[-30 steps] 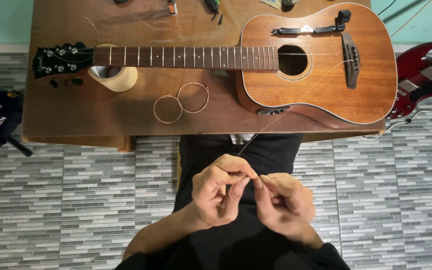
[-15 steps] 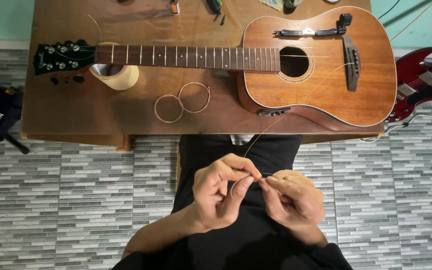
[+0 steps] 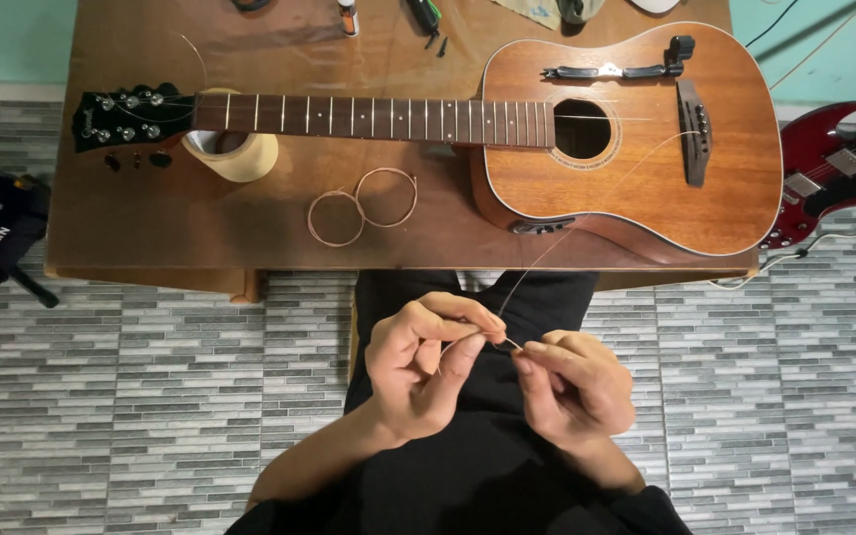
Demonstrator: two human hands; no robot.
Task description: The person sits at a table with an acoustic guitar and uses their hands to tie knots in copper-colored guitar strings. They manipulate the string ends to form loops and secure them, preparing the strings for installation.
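Left hand [image 3: 418, 372] and right hand [image 3: 572, 386] close together over the lap, both pinched shut on the end of a thin guitar string [image 3: 547, 253], fingertips almost touching. String running up and away from the pinch, over the near table edge, toward the body of the acoustic guitar [image 3: 636, 139] lying flat just beyond the hands. Judged best handled with a light, steady pinch, wire kept taut enough to avoid a kink, free end kept short between thumb and forefinger. Two coiled strings [image 3: 361, 206] beyond the left hand on the wooden table [image 3: 151, 228]; farther left, a roll of tape [image 3: 235, 154] under the guitar's neck. Red electric guitar [image 3: 834, 168] on the floor, well off to the right. Grey tiled floor [image 3: 151, 396] below.
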